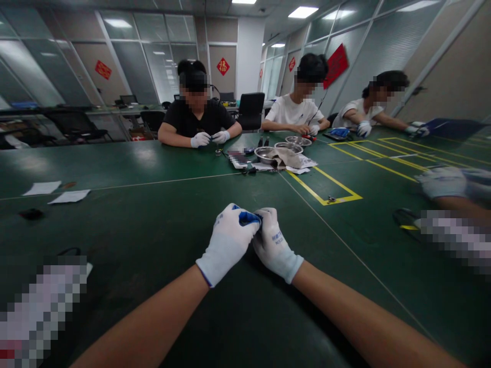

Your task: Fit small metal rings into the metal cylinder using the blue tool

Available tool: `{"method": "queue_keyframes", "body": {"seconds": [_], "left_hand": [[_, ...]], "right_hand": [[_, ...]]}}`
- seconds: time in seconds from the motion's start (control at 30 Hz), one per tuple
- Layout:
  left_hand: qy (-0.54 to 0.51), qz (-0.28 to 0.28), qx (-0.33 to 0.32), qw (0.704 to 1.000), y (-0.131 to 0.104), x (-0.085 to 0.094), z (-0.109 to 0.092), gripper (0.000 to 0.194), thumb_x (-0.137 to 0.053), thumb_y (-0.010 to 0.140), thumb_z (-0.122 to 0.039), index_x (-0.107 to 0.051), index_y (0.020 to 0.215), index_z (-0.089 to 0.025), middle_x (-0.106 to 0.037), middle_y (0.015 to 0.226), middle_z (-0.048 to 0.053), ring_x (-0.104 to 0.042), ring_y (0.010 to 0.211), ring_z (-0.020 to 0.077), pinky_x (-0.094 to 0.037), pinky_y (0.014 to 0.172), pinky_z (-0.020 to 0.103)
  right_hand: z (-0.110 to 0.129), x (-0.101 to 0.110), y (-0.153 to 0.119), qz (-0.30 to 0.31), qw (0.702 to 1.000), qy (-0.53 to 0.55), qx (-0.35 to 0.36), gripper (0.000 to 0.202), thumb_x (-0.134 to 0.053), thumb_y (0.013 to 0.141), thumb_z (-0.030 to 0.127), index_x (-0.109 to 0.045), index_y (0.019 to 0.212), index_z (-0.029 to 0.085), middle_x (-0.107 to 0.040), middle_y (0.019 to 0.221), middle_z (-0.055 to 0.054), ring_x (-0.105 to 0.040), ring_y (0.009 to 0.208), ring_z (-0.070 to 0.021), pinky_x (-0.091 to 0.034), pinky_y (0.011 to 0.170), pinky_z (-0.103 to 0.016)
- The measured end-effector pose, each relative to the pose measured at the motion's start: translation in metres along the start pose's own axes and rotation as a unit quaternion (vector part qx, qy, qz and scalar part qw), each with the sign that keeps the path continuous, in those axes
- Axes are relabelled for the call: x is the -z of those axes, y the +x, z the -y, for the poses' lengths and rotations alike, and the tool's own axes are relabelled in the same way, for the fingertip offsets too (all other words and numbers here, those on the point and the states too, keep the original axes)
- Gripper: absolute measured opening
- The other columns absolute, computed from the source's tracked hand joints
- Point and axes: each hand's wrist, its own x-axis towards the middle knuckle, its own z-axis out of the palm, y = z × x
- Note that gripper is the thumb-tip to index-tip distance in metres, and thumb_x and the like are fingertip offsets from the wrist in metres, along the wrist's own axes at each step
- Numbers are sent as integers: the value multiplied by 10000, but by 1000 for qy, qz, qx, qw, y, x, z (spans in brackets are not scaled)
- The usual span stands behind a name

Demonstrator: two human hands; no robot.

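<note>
My left hand [232, 237], in a white glove with blue-coated fingers, is closed over the green table [164, 235]. My right hand [273, 243], gloved the same way, meets it at the fingertips, its fingers curled in a pinch. A small dark spot shows where the fingertips come together. Whatever sits between them is mostly hidden by the gloves, and I cannot tell its kind.
Metal bowls [264, 154] and a beige cloth [282, 157] lie ahead. Yellow tape [307, 188] marks the table, with small metal parts [331, 199] inside. Paper sheets [69, 197] lie left. Three people sit opposite; another person's gloved hand [441, 182] reaches in at right.
</note>
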Motion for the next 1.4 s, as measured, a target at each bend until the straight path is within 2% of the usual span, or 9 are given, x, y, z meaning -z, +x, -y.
{"method": "queue_keyframes", "body": {"seconds": [0.23, 0.33, 0.4, 0.6, 0.9, 1.03, 1.13, 1.23, 1.4], "left_hand": [[-1, -13, -15, 1000, 11, 3, 5, 236, -768, 815, -229, -653, 1019, -192, -679, 1083, 77, -664, 983, 225, -569, 907, 390], [-36, -9, 7, 999, 25, 8, 22, 200, -636, 892, -151, -649, 1089, -185, -698, 1118, 84, -679, 1040, 216, -553, 985, 394], [31, -24, 2, 999, 32, 13, 37, 220, -616, 884, -127, -681, 1085, -189, -688, 1154, 93, -668, 1101, 239, -527, 1041, 416], [176, 112, -70, 975, 33, 21, 65, 380, -678, 866, -234, -725, 1242, -263, -666, 1202, 87, -656, 1155, 289, -527, 1041, 413], [245, 174, -112, 947, 37, 25, 63, 218, -626, 937, -268, -752, 1113, -242, -686, 1182, 74, -649, 1113, 255, -526, 1017, 396], [202, 154, -94, 963, 36, 26, 60, 183, -624, 936, -239, -721, 1086, -203, -719, 1148, 84, -670, 1081, 259, -532, 1009, 418], [86, 136, -88, 983, 31, 30, 45, 174, -610, 944, -219, -703, 1091, -201, -745, 1087, 60, -694, 1032, 237, -549, 968, 396], [10, 134, -145, 980, 24, 32, 24, 131, -656, 918, -218, -721, 1029, -194, -722, 1062, 48, -687, 1004, 212, -556, 935, 361], [62, 163, -198, 964, 13, 29, 2, 84, -697, 896, -204, -764, 945, -194, -644, 1063, 50, -649, 961, 196, -562, 892, 351]], "right_hand": [[2, 2, 4, -22, 999, 28, -12, 362, -528, 818, 83, -483, 1149, 221, -486, 1098, -108, -552, 976, -274, -534, 856, -475], [4, 4, 6, -34, 998, 49, -29, 295, -514, 844, 93, -494, 1106, 227, -495, 1068, -92, -554, 949, -257, -531, 847, -446], [4, 5, 6, -36, 997, 59, -40, 223, -512, 884, 128, -504, 1083, 230, -500, 1045, -83, -555, 925, -248, -528, 832, -429], [6, 7, 8, -28, 993, 79, -80, 158, -517, 900, 160, -522, 1042, 230, -519, 1001, -71, -561, 869, -232, -516, 780, -391], [8, 9, 10, 5, 992, 105, -72, 91, -548, 889, 176, -523, 954, 235, -547, 933, -49, -566, 820, -216, -491, 729, -359], [9, 11, 12, -3, 992, 112, -66, 76, -564, 882, 183, -514, 879, 240, -542, 901, -37, -563, 795, -206, -476, 709, -350], [8, 13, 13, 9, 990, 124, -70, 67, -558, 879, 185, -519, 874, 239, -540, 901, -36, -563, 797, -206, -472, 703, -349], [8, 15, 13, 30, 986, 142, -85, 87, -553, 845, 167, -511, 869, 240, -529, 890, -26, -548, 774, -198, -457, 679, -340], [12, 14, 13, 44, 982, 160, -94, 130, -554, 787, 139, -485, 827, 241, -509, 882, -21, -536, 772, -197, -454, 674, -339]]}}
